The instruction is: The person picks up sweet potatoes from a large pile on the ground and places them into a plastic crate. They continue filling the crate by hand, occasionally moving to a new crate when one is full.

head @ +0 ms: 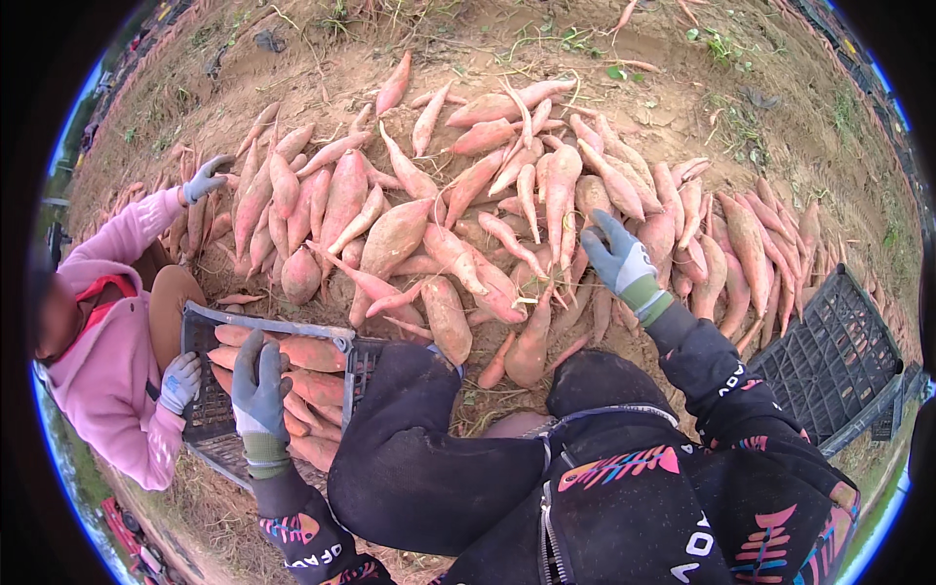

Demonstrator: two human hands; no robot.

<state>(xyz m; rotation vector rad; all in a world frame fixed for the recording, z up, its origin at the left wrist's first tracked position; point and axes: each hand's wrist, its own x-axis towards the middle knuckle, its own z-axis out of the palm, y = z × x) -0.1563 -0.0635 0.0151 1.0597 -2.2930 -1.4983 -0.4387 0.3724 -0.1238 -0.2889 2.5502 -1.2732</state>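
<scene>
Sweet potatoes with reddish skins lie in a long heap on the soil before me. My left hand, in a grey and white work glove, is over a black plastic crate partly filled with sweet potatoes; its fingers are apart and I see nothing in them. At the near right part of the heap is my right hand, gloved alike, with fingers spread and bent just above the roots. Whether its fingertips touch a root I cannot tell.
A co-worker in a pink hoodie crouches at the left, one gloved hand at the heap, the other beside the crate. A black plastic crate stands tilted at the right. Weeds grow on the soil beyond the heap.
</scene>
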